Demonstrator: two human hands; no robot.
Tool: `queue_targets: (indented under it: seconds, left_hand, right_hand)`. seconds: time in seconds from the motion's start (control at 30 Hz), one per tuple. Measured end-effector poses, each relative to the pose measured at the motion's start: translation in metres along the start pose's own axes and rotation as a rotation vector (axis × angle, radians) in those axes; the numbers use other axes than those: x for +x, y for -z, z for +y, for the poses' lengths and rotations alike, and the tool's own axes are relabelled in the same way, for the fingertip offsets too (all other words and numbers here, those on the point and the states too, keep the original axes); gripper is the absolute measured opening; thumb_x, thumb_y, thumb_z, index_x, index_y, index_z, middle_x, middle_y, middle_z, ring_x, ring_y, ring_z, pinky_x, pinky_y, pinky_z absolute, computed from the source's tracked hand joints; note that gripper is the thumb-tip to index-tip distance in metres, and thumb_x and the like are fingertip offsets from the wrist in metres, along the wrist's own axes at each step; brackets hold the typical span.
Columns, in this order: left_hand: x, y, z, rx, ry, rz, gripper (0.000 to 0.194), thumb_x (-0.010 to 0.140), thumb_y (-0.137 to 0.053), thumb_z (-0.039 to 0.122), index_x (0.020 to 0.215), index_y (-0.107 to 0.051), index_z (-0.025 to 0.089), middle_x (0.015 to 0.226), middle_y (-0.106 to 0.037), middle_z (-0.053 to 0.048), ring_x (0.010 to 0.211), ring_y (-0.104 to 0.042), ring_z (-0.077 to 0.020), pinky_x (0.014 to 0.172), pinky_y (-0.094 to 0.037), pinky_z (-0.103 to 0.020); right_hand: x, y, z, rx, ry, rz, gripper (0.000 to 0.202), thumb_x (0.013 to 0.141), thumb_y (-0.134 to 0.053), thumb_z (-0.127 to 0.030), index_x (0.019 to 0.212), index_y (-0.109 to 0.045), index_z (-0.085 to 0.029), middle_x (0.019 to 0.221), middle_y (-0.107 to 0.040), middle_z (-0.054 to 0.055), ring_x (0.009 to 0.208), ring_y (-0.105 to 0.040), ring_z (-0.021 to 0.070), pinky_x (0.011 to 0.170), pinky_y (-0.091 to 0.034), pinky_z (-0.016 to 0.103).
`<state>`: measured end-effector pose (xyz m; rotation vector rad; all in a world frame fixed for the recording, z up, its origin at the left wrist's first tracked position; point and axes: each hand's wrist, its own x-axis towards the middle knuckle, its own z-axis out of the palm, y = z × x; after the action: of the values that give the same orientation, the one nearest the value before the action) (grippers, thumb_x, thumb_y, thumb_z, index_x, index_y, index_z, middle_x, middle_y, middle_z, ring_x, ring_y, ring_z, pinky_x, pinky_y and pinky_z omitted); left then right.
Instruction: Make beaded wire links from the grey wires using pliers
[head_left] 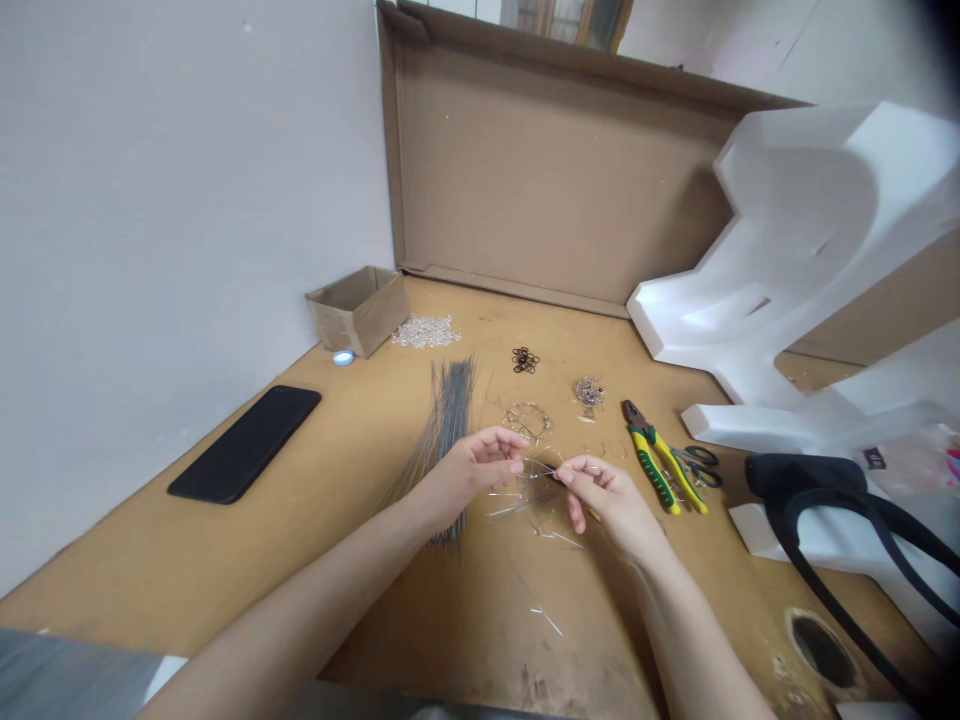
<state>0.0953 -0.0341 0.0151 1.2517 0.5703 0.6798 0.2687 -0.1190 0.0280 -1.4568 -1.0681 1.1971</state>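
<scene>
My left hand (478, 465) pinches one side of a thin bent wire piece (534, 476) between thumb and forefinger. The other side of that wire is in the closed fingertips of my right hand (606, 497). Both hands hover close together over the table, and the wire's exact shape is too fine to make out. A bundle of straight grey wires (452, 400) lies beside and partly under my left hand. Just beyond the fingers sits a loose ring of bent wire (527, 422). Under my right hand a dark-tipped tool with a yellow handle is mostly hidden.
On the wooden table (360, 620) lie green-yellow pliers (651, 460), scissors (701, 465), black rings (525, 360), a small metal pile (589, 390), clear beads (426, 331) and a black phone-like slab (246, 443). A cardboard box (360, 312) stands at back left; white foam (810, 210) stands right.
</scene>
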Motion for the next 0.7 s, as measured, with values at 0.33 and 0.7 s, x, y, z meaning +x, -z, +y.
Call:
queue_targets:
  seconds: [0.33,0.7]
  left_hand:
    - [-0.0026,-0.0021,0.0018,0.405,0.105,-0.058,0.022,0.065,-0.061,0.023,0.085,-0.060,0.014,0.062,-0.052,0.003,0.049,-0.038,-0.0051,0.048,-0.031,-0.018]
    - [-0.0039,-0.0027,0.0001,0.503,-0.026,-0.043,0.017,0.070,-0.055,0.027,0.071,-0.064,0.013,0.064,-0.053,0.000,0.055,-0.042,-0.0079,0.050,-0.033,-0.019]
  right_hand:
    - [0.0010,-0.0017,-0.0002,-0.115,-0.031,0.017,0.025,0.073,-0.059,-0.041,0.071,-0.058,-0.016,0.039,-0.052,-0.005,0.031,-0.043,0.0065,0.037,-0.034,0.019]
    - [-0.0007,0.0000,-0.0009,-0.130,-0.012,0.025,0.024,0.073,-0.059,-0.041,0.072,-0.058,-0.016,0.039,-0.052,-0.006,0.031,-0.043,0.0065,0.037,-0.033,0.018]
